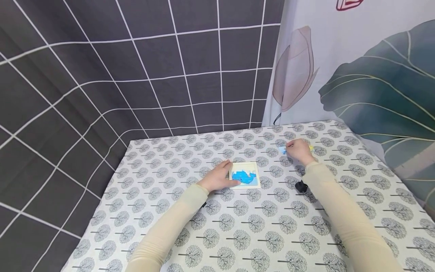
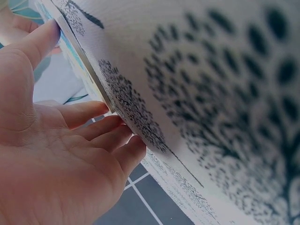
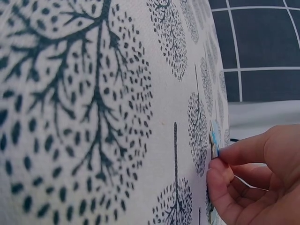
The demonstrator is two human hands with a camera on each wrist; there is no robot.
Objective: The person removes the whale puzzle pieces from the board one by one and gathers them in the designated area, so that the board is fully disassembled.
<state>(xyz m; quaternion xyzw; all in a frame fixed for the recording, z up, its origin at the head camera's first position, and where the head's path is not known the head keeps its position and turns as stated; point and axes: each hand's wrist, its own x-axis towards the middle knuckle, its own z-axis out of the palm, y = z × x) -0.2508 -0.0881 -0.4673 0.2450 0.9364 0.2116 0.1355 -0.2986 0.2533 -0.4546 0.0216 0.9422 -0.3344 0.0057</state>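
Observation:
A small cream-framed picture board [image 1: 245,165], with a blue whale-like figure on a pale ground, lies flat on the patterned cloth. My left hand [image 1: 217,178] rests at its left side, the thumb over the picture and the other fingers by the upper left corner. In the left wrist view those fingers [image 2: 79,112] look loose, their tips at the board's edge. Farther right, my right hand [image 1: 299,150] pinches a thin, light blue piece [image 1: 282,150] between thumb and fingertips, close to the cloth. A yellow bit [image 1: 311,148] shows beyond the knuckles, mostly hidden.
White cloth with grey tree prints [image 1: 241,238] covers the table. A dark curtain with white grid lines [image 1: 149,68] hangs behind and to the left. A leaf-printed curtain [image 1: 374,87] hangs at the right. A small black object [image 1: 301,186] sits beside the right forearm.

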